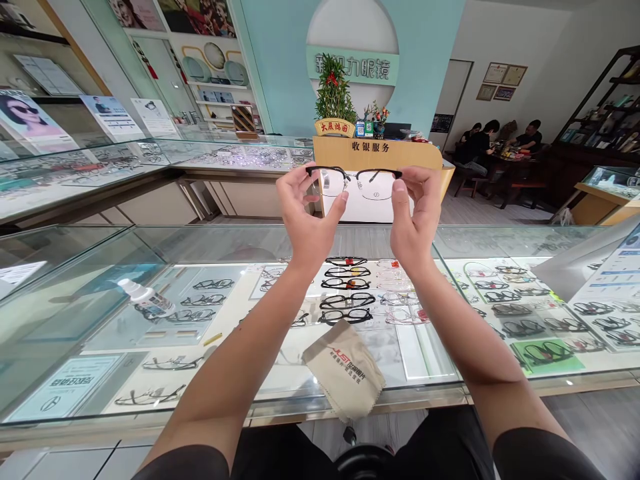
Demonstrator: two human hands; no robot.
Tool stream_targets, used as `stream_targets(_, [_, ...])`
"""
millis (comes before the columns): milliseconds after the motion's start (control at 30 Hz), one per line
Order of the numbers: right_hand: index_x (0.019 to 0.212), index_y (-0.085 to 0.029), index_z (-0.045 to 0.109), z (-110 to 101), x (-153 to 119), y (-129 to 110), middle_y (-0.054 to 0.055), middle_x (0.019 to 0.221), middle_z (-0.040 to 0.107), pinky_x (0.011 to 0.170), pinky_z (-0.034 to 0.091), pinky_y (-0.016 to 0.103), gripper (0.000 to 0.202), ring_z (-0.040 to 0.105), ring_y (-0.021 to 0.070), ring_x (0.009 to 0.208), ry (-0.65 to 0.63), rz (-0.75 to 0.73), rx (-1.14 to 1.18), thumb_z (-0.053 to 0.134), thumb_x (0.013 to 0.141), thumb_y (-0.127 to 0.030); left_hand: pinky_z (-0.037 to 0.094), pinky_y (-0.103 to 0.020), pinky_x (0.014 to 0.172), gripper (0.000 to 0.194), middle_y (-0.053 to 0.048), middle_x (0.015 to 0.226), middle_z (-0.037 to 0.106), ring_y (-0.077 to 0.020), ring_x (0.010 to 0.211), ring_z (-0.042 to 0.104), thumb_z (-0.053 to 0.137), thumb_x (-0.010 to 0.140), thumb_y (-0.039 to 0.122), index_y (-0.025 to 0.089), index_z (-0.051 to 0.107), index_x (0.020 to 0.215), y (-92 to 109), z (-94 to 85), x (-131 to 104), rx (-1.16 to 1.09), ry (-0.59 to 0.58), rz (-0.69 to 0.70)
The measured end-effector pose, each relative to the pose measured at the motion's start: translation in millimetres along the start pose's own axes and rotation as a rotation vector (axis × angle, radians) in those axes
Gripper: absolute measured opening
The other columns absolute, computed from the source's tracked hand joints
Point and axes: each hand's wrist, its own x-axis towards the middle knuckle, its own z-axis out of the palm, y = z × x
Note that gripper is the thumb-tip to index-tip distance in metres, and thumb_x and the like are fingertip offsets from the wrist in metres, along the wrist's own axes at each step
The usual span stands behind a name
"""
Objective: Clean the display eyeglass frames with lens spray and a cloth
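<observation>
Both my hands hold up a pair of eyeglasses (353, 176) with black upper rims and thin metal lower rims, raised above the glass display counter. My left hand (309, 217) pinches the left end of the frame, its thumb by the left lens. At the right end, my right hand (414, 210) grips the frame, with the thumb in front and fingers behind. Small markings show on the clear lenses. Below, a beige cleaning cloth (345, 370) with printed lettering lies on the glass top, draped over its front edge.
A white spray bottle (146, 298) lies on the counter (280, 407) at left. Several eyeglasses (347, 300) are laid out under the glass. A wooden cashier desk (400, 155) with a plant stands ahead. People (477, 150) sit at a table at back right.
</observation>
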Motion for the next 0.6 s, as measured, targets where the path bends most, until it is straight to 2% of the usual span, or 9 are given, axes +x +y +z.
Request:
stream_targets(200, [0.133, -0.032, 0.057, 0.8, 3.9, 11.4, 0.008, 0.124, 0.066, 0.107, 0.065, 0.051, 0.029, 0.075, 0.0256, 0.123, -0.006, 0.041, 0.067, 0.046, 0.116, -0.054, 0.060, -0.052, 0.102, 0.076, -0.015, 0.159, 0.061, -0.0342, 0.136, 0.071, 0.079, 0.091, 0.075, 0.034, 0.043, 0.143, 4.6, -0.8, -1.0, 0.035, -0.008, -0.017])
stream_targets(433, [0.136, -0.033, 0.055, -3.8, 6.3, 13.4, 0.007, 0.122, 0.068, 0.104, 0.068, 0.051, 0.030, 0.080, 0.0266, 0.122, -0.054, 0.113, 0.137, 0.046, 0.116, -0.054, 0.061, -0.052, 0.105, 0.078, -0.015, 0.159, 0.060, -0.0353, 0.142, 0.069, 0.077, 0.092, 0.077, 0.035, 0.043, 0.149, 0.1, -2.1, -2.5, 0.094, -0.048, -0.021])
stream_targets(600, [0.133, -0.033, 0.055, -2.8, 6.7, 13.4, 0.007, 0.122, 0.069, 0.101, 0.068, 0.047, 0.027, 0.081, 0.0236, 0.115, -0.084, 0.172, 0.175, 0.044, 0.116, -0.051, 0.060, -0.054, 0.108, 0.079, -0.015, 0.159, 0.061, -0.0358, 0.145, 0.067, 0.076, 0.092, 0.079, 0.035, 0.042, 0.149, 0.0, -2.2, -2.3, 0.087, -0.067, -0.019])
